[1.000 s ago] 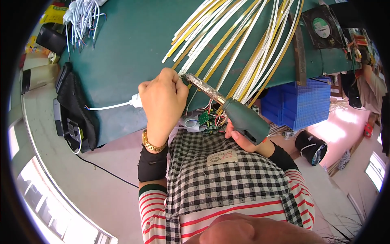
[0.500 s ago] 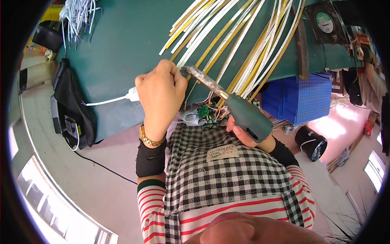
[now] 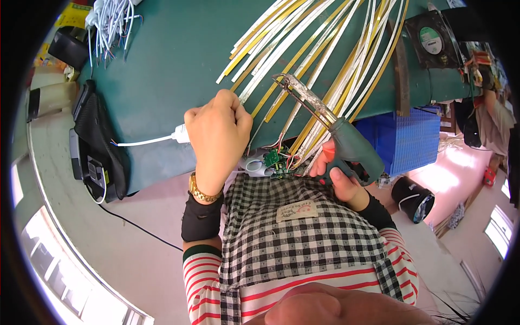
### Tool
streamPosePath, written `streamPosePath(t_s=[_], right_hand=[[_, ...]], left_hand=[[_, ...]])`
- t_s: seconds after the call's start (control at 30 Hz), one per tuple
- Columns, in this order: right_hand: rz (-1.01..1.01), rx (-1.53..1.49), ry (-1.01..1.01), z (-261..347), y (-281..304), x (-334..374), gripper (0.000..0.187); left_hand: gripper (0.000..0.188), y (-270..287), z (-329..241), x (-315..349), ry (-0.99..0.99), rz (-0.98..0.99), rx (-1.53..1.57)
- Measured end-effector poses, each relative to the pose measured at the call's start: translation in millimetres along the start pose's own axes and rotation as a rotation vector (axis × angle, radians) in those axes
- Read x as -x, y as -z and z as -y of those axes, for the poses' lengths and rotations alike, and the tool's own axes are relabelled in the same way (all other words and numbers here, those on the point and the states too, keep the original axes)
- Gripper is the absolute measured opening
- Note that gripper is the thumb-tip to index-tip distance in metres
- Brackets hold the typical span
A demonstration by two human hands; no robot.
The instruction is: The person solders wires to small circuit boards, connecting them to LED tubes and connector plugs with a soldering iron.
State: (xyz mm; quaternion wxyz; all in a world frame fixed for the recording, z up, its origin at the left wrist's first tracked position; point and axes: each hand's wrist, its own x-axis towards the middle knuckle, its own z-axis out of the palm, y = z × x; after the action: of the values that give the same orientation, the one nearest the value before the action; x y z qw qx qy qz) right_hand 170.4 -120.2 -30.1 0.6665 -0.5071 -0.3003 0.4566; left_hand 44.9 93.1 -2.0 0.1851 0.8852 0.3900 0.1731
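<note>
My left hand (image 3: pixel 219 132) is closed over the green table. From its left side sticks out a white cable (image 3: pixel 145 143) with a thick white end piece (image 3: pixel 181 134) and bare wire ends. What its fingertips pinch is hidden, close to the end of a white strip. My right hand (image 3: pixel 349 192) grips the handle of a dark green soldering gun (image 3: pixel 357 149); its metal tip is held up, apart from my left fingers. Small green circuit boards (image 3: pixel 273 158) with thin wires lie between my hands at the table's near edge.
Long white and yellow strips (image 3: pixel 303 46) fan across the table (image 3: pixel 168 59). A bundle of white cables (image 3: pixel 111 24) lies far left, a black bag (image 3: pixel 100 141) at the left edge. A blue crate (image 3: pixel 414 138) and black bucket (image 3: pixel 413 197) stand right. A person sits far right.
The soldering gun has swung right and away from my left fingers, its tip lifting clear of them. My left hand keeps its closed grip almost in place.
</note>
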Motion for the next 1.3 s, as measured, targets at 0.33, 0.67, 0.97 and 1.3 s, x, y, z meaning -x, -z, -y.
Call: streamPosePath(t_s=[0.33,0.67,0.97,1.3], right_hand=[[0.018,-0.035,-0.017,-1,2,-4,0.053],[-0.011,-0.099,-0.029,-3,5,1,0.053],[0.025,-0.209,0.004,-3,11,1,0.044],[-0.037,-0.210,-0.138,1,7,-3,0.054]], left_hand=[[0.009,0,-1,-2,-0.024,-0.034,0.006],[0.010,1,-2,1,0.009,-0.037,-0.008],[0.004,1,8,10,-0.085,-0.152,0.103],[0.004,6,1,2,-0.047,-0.006,0.113]])
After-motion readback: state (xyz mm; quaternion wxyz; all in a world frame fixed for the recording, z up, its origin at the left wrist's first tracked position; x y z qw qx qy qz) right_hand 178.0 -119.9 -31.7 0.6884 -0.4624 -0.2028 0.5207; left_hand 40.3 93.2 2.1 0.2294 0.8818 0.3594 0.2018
